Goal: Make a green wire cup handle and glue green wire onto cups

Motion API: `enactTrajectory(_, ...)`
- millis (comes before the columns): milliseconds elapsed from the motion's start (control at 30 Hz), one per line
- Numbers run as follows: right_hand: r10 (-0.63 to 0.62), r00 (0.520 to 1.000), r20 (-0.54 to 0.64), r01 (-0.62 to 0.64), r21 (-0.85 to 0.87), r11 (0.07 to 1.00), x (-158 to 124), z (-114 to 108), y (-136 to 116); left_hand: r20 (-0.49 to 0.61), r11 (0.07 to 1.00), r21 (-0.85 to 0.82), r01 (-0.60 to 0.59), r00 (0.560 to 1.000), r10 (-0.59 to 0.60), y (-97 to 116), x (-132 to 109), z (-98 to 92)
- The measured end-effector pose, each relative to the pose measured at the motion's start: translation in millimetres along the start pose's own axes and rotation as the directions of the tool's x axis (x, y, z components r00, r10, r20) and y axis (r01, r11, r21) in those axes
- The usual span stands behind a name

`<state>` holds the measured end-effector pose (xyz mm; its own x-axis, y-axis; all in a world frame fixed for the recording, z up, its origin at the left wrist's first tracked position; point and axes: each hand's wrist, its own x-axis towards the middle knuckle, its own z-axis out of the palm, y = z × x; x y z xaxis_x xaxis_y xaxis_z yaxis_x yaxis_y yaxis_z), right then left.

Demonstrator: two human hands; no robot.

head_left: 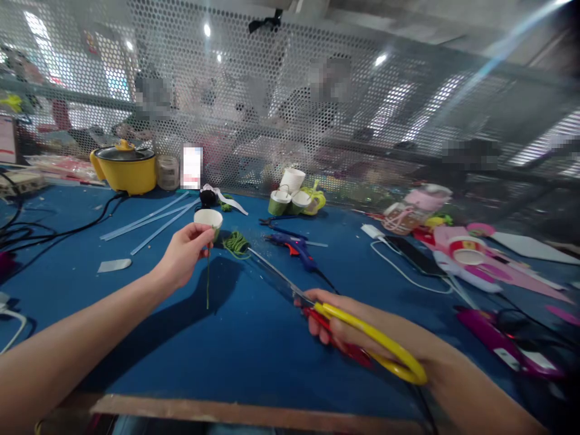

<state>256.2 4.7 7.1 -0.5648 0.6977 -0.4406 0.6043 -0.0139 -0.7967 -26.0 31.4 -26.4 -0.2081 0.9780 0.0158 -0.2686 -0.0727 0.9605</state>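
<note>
My left hand (185, 251) is closed on a small white paper cup (207, 216) with green on its side, pinched near the rim. A strand of green yarn (208, 287) hangs down below its fingers. My right hand (333, 320) is wrapped around a pair of scissors (376, 335) near the pivot. One handle loop is yellow and red shows on the other side. The long metal blades look closed and point towards a loose bundle of green yarn (236, 243), which lies just right of the cup. Whether the blade tips touch this bundle, I cannot tell.
A blue glue gun (299, 249) and dark pliers (281, 228) lie beyond the scissors. Clear glue sticks (149, 220) lie left, near a yellow pot (129, 172). Green-wrapped cups (280, 203) stand at the back. A phone (417, 255) and purple glue gun (507, 344) are right.
</note>
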Motion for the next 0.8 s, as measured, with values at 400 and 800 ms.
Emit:
enactTrajectory(400,-0.045,0.987,0.154,-0.051,0.565,0.823,13.1,20.1,-10.6,-0.032,0.977,0.187,-0.106,0.993,0.114,-2.8,0.0,2.0)
enactTrajectory(800,-0.059,0.990,0.126,-0.049,0.714,0.698,55.1,50.3,-28.9,0.020,0.978,0.169,-0.121,0.993,0.119,-6.2,-9.1,6.2)
